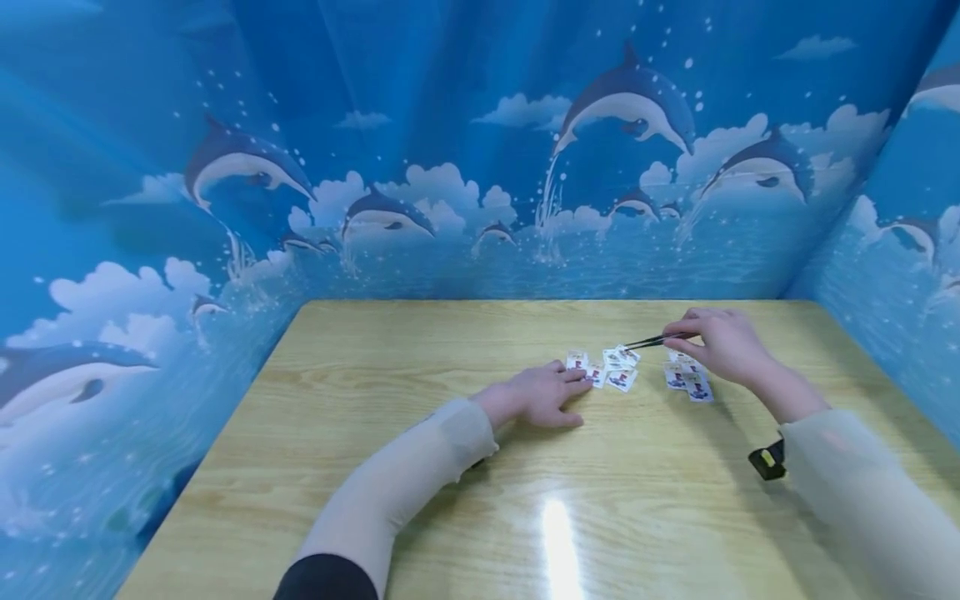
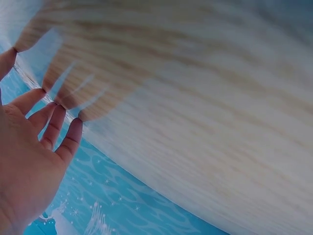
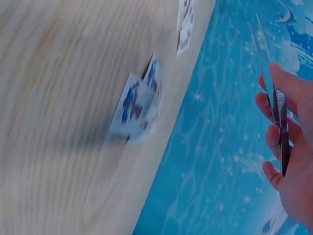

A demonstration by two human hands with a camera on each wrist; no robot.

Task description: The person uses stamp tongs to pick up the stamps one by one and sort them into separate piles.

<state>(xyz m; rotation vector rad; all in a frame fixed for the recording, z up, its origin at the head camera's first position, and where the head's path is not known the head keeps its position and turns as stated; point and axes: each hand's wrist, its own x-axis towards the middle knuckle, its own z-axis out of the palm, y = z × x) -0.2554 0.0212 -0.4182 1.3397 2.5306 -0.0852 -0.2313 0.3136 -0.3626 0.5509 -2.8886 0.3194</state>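
My right hand point(image 1: 723, 343) holds a pair of dark metal tweezers point(image 1: 651, 341) between thumb and fingers, their tips over the top of a cluster of small printed cards point(image 1: 621, 380). In the right wrist view the tweezers point(image 3: 282, 132) lie along the curled fingers, with the two tips slightly apart. My left hand point(image 1: 543, 396) rests on the table with its fingers spread, fingertips overlapping the cards at the cluster's left end. Below the right hand lies a second overlapping group of similar cards point(image 1: 699, 388), partly hidden by that hand; the right wrist view shows this group point(image 3: 139, 103) closer.
The wooden table point(image 1: 360, 467) carries both card groups toward its far right part. Behind it and at the sides hang blue dolphin-printed curtains point(image 1: 450, 108). A bright light reflection lies on the table's near middle.
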